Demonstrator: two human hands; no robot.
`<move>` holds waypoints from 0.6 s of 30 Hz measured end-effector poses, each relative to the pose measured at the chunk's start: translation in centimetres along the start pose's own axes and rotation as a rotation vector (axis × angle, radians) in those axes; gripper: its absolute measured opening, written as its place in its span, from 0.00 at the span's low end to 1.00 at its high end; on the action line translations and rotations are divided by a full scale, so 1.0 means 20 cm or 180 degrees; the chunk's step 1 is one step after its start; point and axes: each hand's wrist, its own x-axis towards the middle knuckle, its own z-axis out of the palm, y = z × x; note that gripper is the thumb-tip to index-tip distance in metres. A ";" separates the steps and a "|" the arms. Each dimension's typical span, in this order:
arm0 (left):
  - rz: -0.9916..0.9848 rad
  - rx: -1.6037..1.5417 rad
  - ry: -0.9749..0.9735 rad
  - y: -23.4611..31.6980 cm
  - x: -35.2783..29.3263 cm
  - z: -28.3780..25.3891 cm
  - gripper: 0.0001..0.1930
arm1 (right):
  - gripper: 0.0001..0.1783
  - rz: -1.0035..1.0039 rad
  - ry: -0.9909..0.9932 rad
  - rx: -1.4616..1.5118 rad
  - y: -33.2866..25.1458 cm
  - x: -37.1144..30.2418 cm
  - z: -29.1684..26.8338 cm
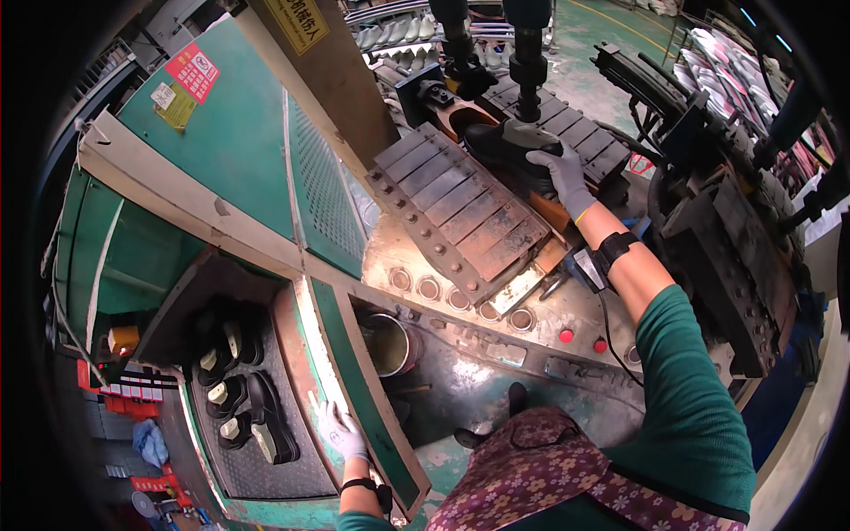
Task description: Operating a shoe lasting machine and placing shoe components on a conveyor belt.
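Note:
My right hand (565,174), in a pale glove, reaches into the machine and closes over the end of a black shoe (503,152) with a grey upper part. The shoe sits between two banks of dark metal plates (469,208), below a black vertical rod (528,75). At the lower left, my gloved left hand (339,432) rests by the frame edge of a green cabinet, its fingers stretched out and nothing visible in them. Beside it, several black shoes (264,407) with pale insides lie on a dark textured mat (297,469) within the cabinet opening.
A row of round buttons (428,288) and two red ones (566,335) line the machine's front panel. Below stands a metal bucket (390,343). Green panels (230,115) rise on the left, and heavy black machine parts (722,265) crowd the right. Racks of shoes (403,31) stand behind.

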 end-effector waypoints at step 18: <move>-0.0041 0.0015 -0.0123 0.03 0.03 -0.01 0.21 | 0.40 0.0095 -0.0550 -0.3336 0.25 0.16 -0.02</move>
